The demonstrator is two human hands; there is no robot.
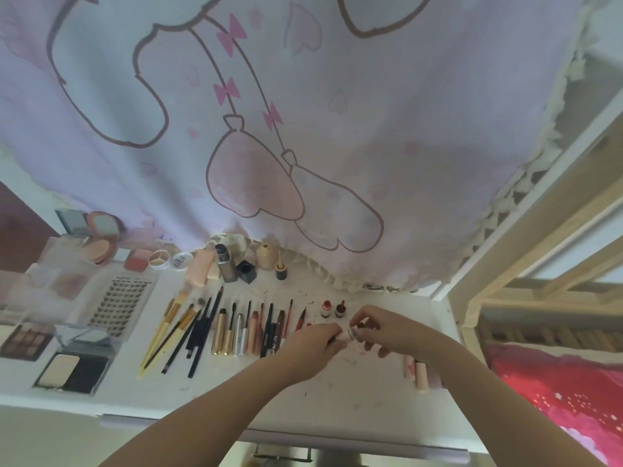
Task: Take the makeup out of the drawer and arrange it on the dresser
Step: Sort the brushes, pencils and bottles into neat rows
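Both my hands meet over the white dresser top (337, 399). My left hand (317, 340) and my right hand (381, 326) pinch the two ends of a small pink tube (349, 334) between them. To the left lies a row of brushes, pencils and mascara tubes (215, 328). Two small dropper bottles (333, 310) stand just beyond my hands. Two pink lip tubes (418, 372) lie at the right, under my right forearm. Palettes and compacts (72, 370) sit at the far left.
A foundation bottle (223, 262), a black cap (247, 270) and a beige vase-like bottle (266, 261) stand at the back under a hanging pink cartoon cloth (303, 129). A wooden bed frame (505, 264) and red bedding (556, 399) are on the right. The dresser's front edge (303, 436) runs below my arms.
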